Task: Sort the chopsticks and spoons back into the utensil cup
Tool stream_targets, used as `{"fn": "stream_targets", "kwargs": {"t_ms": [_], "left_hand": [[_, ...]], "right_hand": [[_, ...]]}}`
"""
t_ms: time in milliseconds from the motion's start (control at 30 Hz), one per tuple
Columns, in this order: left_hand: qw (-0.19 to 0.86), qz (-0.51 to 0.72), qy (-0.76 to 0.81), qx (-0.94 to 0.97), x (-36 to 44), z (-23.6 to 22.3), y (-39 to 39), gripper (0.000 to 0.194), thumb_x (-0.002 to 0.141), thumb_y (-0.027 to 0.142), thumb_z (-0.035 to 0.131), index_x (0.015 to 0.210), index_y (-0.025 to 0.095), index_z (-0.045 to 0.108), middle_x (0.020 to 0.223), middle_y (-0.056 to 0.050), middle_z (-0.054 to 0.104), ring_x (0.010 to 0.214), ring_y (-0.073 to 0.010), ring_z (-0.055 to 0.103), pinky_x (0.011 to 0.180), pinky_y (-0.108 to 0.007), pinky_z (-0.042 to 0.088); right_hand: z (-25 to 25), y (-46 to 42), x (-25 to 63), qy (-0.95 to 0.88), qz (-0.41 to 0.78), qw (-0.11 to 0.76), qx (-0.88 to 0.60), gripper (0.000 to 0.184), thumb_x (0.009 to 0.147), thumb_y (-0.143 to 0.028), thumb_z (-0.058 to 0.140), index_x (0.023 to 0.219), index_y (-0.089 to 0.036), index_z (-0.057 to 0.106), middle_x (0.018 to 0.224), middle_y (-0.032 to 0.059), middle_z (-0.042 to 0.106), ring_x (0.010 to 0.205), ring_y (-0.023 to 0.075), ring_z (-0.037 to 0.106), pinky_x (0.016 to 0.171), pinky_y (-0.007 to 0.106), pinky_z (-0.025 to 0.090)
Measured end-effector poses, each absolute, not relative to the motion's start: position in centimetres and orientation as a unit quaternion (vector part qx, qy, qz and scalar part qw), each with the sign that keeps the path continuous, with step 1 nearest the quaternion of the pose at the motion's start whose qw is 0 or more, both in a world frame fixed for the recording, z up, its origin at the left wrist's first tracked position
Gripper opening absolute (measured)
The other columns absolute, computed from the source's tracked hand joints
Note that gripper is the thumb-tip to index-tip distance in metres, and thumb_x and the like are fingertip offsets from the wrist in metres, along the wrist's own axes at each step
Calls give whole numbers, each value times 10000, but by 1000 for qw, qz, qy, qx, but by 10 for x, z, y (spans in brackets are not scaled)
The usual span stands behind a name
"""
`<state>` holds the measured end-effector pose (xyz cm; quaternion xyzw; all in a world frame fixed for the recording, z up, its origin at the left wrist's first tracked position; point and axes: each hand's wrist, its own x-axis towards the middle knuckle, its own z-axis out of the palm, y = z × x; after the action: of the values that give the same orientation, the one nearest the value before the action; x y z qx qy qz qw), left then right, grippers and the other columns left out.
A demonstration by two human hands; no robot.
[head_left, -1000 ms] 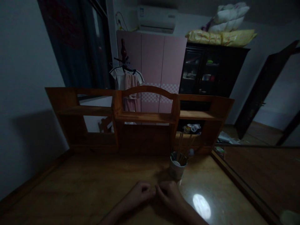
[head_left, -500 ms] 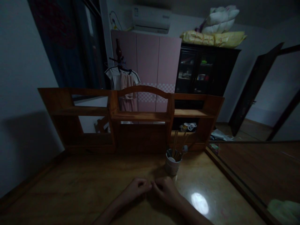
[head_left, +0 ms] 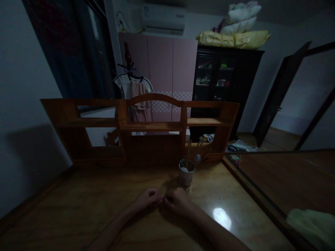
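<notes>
Just above the wooden desktop (head_left: 104, 202), my left hand (head_left: 148, 198) is closed, its fingers curled in toward the thumb. My right hand (head_left: 178, 200) is closed too, and the fingertips of both hands meet or nearly meet in the middle. The dim light hides whatever may be between the fingers. Right behind my right hand stands a whitish cup (head_left: 185, 176) with wooden sticks and a spoon-like utensil (head_left: 197, 159) upright in it.
A wooden shelf unit (head_left: 153, 128) runs along the desk's back edge. A raised rim (head_left: 251, 186) borders the right side. A pale cloth (head_left: 311, 225) lies beyond it at lower right. Farther back are a pink wardrobe (head_left: 159, 62) and a dark cabinet (head_left: 227, 75).
The view has shifted slightly, so the cup and shelf appear a little farther left and higher. My hands remain together, with the fingers curled a bit tighter.
</notes>
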<state>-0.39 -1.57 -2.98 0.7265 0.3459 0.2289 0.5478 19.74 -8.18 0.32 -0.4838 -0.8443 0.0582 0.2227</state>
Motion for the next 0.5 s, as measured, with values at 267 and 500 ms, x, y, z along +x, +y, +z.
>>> {"fn": "stream_targets", "kwargs": {"t_ms": [267, 500], "left_hand": [[556, 242, 349, 714, -5, -32, -17, 501, 780, 594, 604, 609, 147, 456, 563, 11, 474, 498, -85, 422, 490, -202, 295], [549, 240, 335, 727, -2, -19, -24, 512, 752, 618, 615, 618, 140, 490, 563, 21, 461, 509, -85, 406, 493, -207, 280]], "right_hand": [[4, -82, 198, -841, 76, 216, -490, 239, 887, -278, 508, 769, -161, 678, 737, 55, 689, 624, 124, 576, 556, 246, 261], [2, -80, 199, -836, 77, 208, -502, 250, 884, -280, 509, 751, -148, 675, 728, 64, 684, 625, 126, 575, 552, 253, 244]]}}
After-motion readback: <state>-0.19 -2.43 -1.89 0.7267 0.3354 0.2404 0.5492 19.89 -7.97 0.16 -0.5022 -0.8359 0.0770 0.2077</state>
